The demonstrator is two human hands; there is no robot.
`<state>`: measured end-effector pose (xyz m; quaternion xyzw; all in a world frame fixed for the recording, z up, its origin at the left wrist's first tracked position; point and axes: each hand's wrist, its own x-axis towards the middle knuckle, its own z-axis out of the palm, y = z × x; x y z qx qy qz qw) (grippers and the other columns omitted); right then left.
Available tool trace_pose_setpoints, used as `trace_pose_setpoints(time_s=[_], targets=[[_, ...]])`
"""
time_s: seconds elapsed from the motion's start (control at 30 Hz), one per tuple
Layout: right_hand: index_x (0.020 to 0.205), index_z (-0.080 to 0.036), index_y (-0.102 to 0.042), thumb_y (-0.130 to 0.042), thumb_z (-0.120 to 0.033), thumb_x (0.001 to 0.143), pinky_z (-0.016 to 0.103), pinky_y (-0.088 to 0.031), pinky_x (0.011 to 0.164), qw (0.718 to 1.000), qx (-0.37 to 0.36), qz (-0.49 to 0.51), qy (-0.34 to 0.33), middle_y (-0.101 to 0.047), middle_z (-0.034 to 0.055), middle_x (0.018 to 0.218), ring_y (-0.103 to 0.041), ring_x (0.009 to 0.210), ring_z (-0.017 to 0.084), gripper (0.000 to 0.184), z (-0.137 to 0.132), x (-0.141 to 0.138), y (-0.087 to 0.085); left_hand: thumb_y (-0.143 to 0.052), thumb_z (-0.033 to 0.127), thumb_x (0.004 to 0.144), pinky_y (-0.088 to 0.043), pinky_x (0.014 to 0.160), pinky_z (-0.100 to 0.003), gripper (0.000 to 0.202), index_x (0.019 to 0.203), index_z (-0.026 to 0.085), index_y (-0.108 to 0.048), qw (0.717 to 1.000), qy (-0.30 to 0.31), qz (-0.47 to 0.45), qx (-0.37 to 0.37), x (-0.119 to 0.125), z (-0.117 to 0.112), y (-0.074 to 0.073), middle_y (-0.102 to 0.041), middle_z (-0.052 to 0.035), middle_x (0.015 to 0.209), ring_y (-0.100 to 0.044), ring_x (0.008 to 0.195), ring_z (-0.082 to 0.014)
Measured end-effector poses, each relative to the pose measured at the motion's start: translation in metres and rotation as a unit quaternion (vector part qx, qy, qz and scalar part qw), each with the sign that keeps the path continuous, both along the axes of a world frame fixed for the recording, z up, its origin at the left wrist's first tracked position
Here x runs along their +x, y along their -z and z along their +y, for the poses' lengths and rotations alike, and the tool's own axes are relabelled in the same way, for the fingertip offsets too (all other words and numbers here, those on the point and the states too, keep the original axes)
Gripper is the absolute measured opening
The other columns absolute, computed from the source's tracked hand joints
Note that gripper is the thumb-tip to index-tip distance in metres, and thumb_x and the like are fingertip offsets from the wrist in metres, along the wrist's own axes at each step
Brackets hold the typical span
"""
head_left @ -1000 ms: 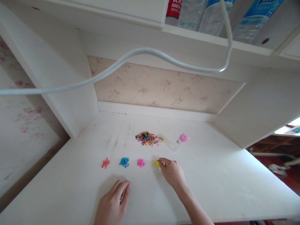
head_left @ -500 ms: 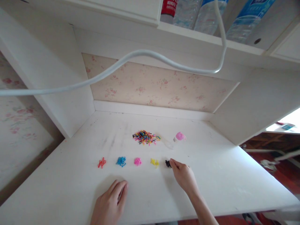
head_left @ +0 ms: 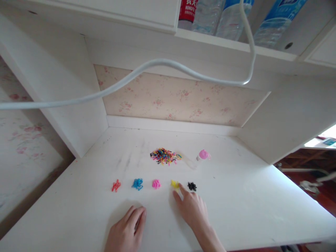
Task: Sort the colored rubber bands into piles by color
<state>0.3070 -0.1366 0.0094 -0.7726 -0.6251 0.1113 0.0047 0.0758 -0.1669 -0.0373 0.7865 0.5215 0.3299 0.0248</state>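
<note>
Small rubber bands lie sorted by colour in a row: a red pile [head_left: 116, 186], a blue pile [head_left: 137, 184], a pink pile [head_left: 156, 184], a yellow pile [head_left: 174, 183] and a black pile [head_left: 192, 186]. My right hand [head_left: 193, 207] reaches to the yellow pile, its index fingertip touching the pile's right edge, thumb held apart. On the desk, below the blue and pink piles, rests my left hand [head_left: 127, 227] with its fingers curled in; nothing shows in it. Behind the row is a larger mixed-colour heap of rubber bands [head_left: 164, 156].
A clear bottle with a pink cap [head_left: 204, 154] lies on the white desk [head_left: 244, 196], right of the mixed heap. A white cable [head_left: 162, 63] crosses in front overhead. Plastic bottles [head_left: 208, 15] stand on the shelf above. Side panels bound the desk.
My right hand has left the black pile and moved left to the yellow one, its thumb and index finger now apart. My left hand stays in place. The view has shifted slightly.
</note>
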Motion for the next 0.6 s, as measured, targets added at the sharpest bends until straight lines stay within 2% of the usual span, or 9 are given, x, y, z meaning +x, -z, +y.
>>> trace_pose_setpoints(time_s=[0.13,0.27,0.4,0.5,0.6], targets=[[0.131,-0.038,-0.049,-0.032,-0.055,0.091,0.034,-0.047,0.065,1.000,0.003,0.014,-0.011,-0.071,0.0096,0.084,-0.068,0.079,0.028,0.046,0.000,0.002,-0.001,-0.040,0.033,0.093,-0.055,0.057,-0.020,0.025,0.090,0.022,-0.062,0.999,0.007,0.006,0.037,-0.001,0.002,0.003,-0.070,-0.0035,0.079,-0.069,0.064,-0.0147],[0.133,-0.033,-0.049,-0.032,-0.057,0.090,0.033,-0.046,0.068,0.999,0.017,0.027,0.006,-0.071,0.0110,0.085,-0.067,0.083,0.027,0.052,0.012,0.009,-0.011,-0.038,0.033,0.093,-0.054,0.056,-0.018,0.027,0.089,0.022,-0.063,0.999,0.007,-0.004,0.048,-0.001,0.003,0.002,-0.070,-0.0034,0.077,-0.069,0.063,-0.0135],[0.132,-0.033,-0.048,-0.031,-0.046,0.094,0.032,-0.047,0.070,0.999,0.033,-0.003,0.002,-0.070,0.0105,0.092,-0.067,0.087,0.025,0.044,0.047,0.016,-0.020,-0.038,0.033,0.093,-0.054,0.053,-0.018,0.027,0.089,0.023,-0.063,1.000,0.011,-0.012,0.023,0.001,0.002,-0.003,-0.069,-0.0021,0.074,-0.067,0.059,-0.0126],[0.130,-0.028,-0.051,-0.038,-0.032,0.092,0.033,-0.048,0.070,0.999,0.028,-0.036,-0.007,-0.069,0.0132,0.094,-0.067,0.089,0.026,0.040,0.080,0.017,-0.019,-0.038,0.034,0.093,-0.055,0.055,-0.019,0.028,0.087,0.023,-0.063,0.999,0.008,-0.008,0.049,0.000,0.003,-0.002,-0.070,-0.0020,0.074,-0.069,0.063,-0.0141],[0.127,-0.022,-0.054,-0.042,-0.025,0.089,0.034,-0.049,0.070,0.999,0.022,-0.045,0.001,-0.068,0.0165,0.097,-0.066,0.091,0.028,0.039,0.106,0.016,-0.015,-0.039,0.034,0.093,-0.055,0.056,-0.019,0.028,0.087,0.024,-0.064,0.997,0.005,0.014,0.073,-0.003,0.004,0.003,-0.072,-0.0016,0.076,-0.071,0.067,-0.0148]])
